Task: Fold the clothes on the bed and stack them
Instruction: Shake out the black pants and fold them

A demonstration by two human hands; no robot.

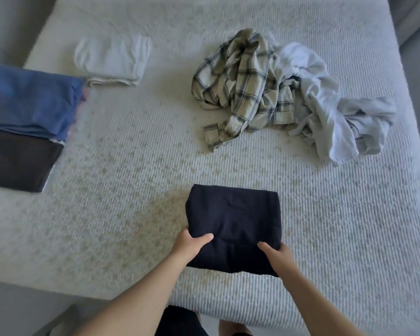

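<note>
A folded dark navy garment (235, 221) lies on the white bed (131, 180) near its front edge. My left hand (192, 246) grips its near left corner, thumb on top and fingers underneath. My right hand (279, 258) grips the near right corner the same way. A crumpled plaid shirt (240, 86) and a crumpled white garment (325, 105) lie unfolded at the back right. At the left edge a folded blue garment (32, 100) rests on a folded dark brown one (17, 161). A folded white garment (112, 59) lies behind them.
Bare textured mattress stretches between the navy garment and the left stack. The bed's front edge runs just below my hands, with grey floor (22, 309) at the lower left and grey surfaces past the far corners.
</note>
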